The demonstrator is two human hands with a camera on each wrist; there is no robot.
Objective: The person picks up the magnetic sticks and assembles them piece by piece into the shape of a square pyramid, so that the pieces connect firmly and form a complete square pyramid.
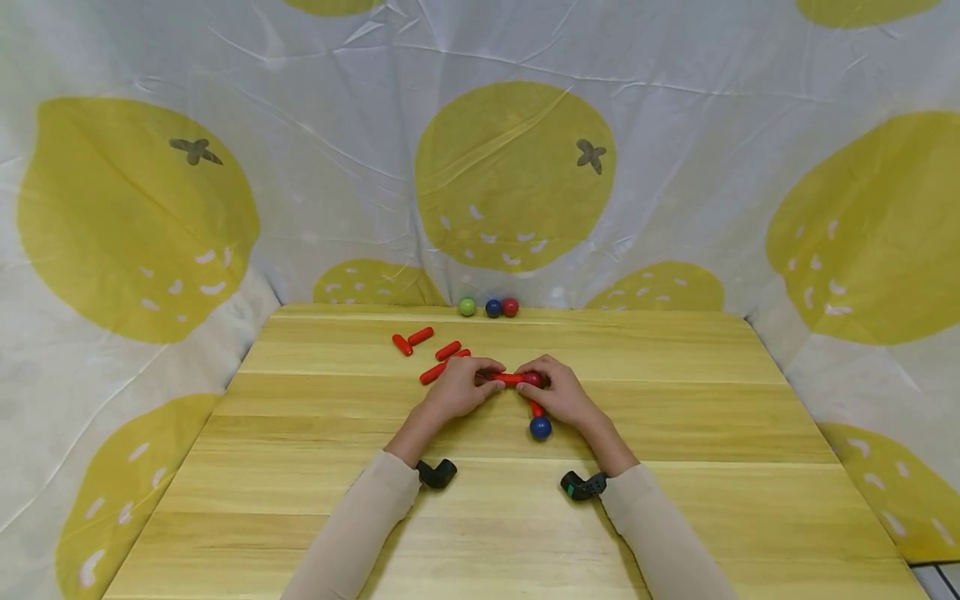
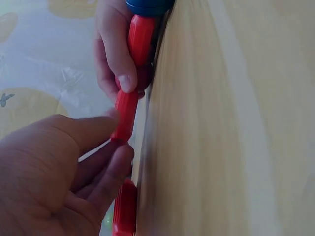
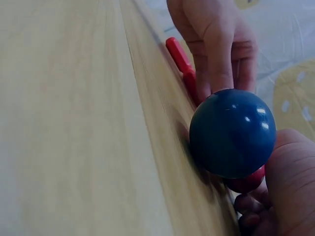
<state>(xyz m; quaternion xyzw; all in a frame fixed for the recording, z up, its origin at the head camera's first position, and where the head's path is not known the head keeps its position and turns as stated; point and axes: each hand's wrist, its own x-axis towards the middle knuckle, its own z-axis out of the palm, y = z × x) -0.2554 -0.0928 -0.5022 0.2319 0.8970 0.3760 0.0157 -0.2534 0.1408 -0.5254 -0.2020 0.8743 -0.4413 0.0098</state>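
My right hand [image 1: 562,394] grips a dark red ball [image 1: 532,379]; in the right wrist view the blue ball partly covers that red ball [image 3: 247,181]. One red stick [image 1: 537,408] joins the red ball to a blue ball [image 1: 541,428] on the near side. A second red stick [image 1: 510,379] extends left from the red ball. Its free end is pinched between the thumb and fingers of my left hand [image 1: 459,387]. The left wrist view shows this stick [image 2: 127,108] between both hands, with the blue ball [image 2: 149,6] at the top edge.
Loose red sticks [image 1: 422,336] lie beyond and left of my left hand, one partly hidden by it. A green ball [image 1: 467,307], a blue ball [image 1: 493,308] and a red ball [image 1: 510,307] line the back edge of the wooden table [image 1: 675,358], before a lemon-print cloth [image 1: 675,167].
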